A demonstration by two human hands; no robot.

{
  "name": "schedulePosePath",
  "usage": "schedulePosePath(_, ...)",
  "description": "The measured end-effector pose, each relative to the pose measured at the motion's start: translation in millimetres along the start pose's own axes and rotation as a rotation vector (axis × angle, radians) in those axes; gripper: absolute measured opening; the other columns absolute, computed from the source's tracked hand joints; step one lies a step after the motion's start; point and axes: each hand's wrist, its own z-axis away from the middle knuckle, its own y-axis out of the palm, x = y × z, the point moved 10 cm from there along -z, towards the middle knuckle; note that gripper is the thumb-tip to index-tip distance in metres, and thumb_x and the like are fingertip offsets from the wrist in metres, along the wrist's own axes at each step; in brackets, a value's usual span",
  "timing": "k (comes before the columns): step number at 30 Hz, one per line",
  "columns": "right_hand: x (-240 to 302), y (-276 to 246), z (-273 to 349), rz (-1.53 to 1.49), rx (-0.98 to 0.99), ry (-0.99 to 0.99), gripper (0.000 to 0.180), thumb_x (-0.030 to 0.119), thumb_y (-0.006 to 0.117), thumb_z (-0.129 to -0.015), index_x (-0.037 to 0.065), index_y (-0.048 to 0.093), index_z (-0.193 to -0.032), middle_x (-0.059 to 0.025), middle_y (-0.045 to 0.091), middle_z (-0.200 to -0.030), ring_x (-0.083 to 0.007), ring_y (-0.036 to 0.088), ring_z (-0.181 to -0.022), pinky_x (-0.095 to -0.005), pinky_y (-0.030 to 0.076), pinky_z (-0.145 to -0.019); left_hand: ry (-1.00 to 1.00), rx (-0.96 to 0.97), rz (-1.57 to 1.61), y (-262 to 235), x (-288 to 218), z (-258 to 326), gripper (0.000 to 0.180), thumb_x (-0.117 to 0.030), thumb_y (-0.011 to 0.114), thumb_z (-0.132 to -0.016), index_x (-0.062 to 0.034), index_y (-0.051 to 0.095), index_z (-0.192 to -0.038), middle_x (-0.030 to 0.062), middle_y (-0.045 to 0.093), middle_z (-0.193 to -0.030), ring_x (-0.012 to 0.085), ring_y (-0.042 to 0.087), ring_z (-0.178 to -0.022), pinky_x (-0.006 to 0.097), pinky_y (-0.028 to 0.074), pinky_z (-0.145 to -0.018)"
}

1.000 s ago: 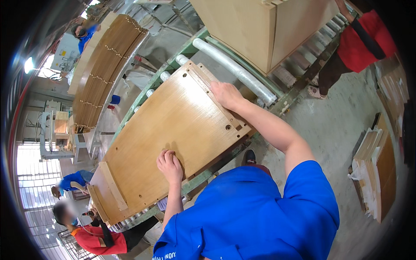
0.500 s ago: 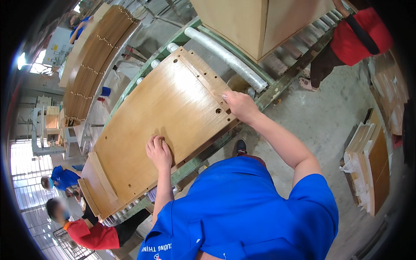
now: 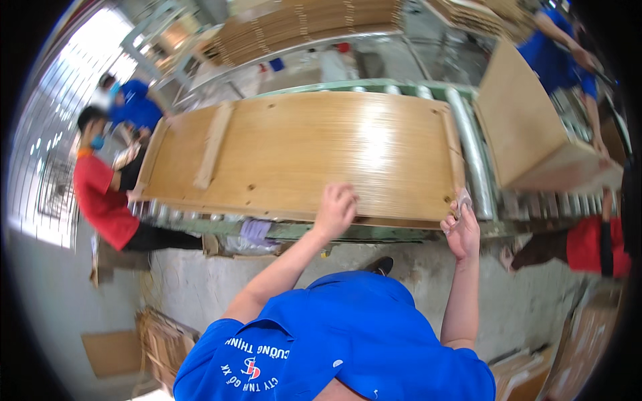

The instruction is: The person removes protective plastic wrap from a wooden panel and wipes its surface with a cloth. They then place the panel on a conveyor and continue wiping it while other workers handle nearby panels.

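A long varnished wood panel (image 3: pixel 301 147) lies flat before me, with cross strips near both ends and several small holes. My left hand (image 3: pixel 336 210) is over its near edge, right of the middle; the fingers are loosely curled and apart, and nothing shows in them. At the near right corner my right hand (image 3: pixel 461 230) pinches a small pale folded sheet (image 3: pixel 464 199), its material unclear. That hand is turned partly palm up beside the right-hand cross strip (image 3: pixel 453 147).
The panel rests on a green-framed roller conveyor (image 3: pixel 301 231). A pale wooden cabinet (image 3: pixel 515 120) stands on its right, where people in blue and red work. Two people (image 3: pixel 107 194) are at the left end. Stacked boards (image 3: pixel 301 30) stand across; more boards (image 3: pixel 164 341) lean behind me.
My view has turned left, so the panel now runs across it. My right hand has rolled over at the corner, showing the pale sheet. My left hand has shifted to the near edge.
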Motion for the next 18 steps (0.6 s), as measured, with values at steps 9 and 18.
schedulePosePath(9, -193.0, 156.1, -7.1, 0.035, 0.366, 0.289, 0.023, 0.025, 0.042, -0.095, 0.009, 0.047, -0.109, 0.0011, 0.042, -0.066, -0.0070, 0.035, -0.048, -0.0226, 0.030, -0.045, -0.501, 0.134, -0.090, -143.9, 63.7, 319.7, 0.014, -0.005, 0.058, -0.074, -0.0073, 0.058, -0.088, 0.0104, 0.054, -0.095, 0.0308, 0.047, -0.096, 0.040, 0.040, -0.084)
schedulePosePath(18, -316.9, 281.9, -46.1, 0.455, 0.343, 0.041, 0.020, 0.027, 0.043, -0.094, 0.009, 0.049, -0.099, 0.0031, 0.037, -0.062, -0.0059, 0.030, -0.047, -0.0209, 0.025, -0.041, -1.453, -0.199, -0.233, -272.8, 58.9, 616.0, 0.012, -0.012, 0.057, -0.076, -0.0080, 0.062, -0.086, 0.0124, 0.057, -0.088, 0.0299, 0.051, -0.087, 0.038, 0.039, -0.081)
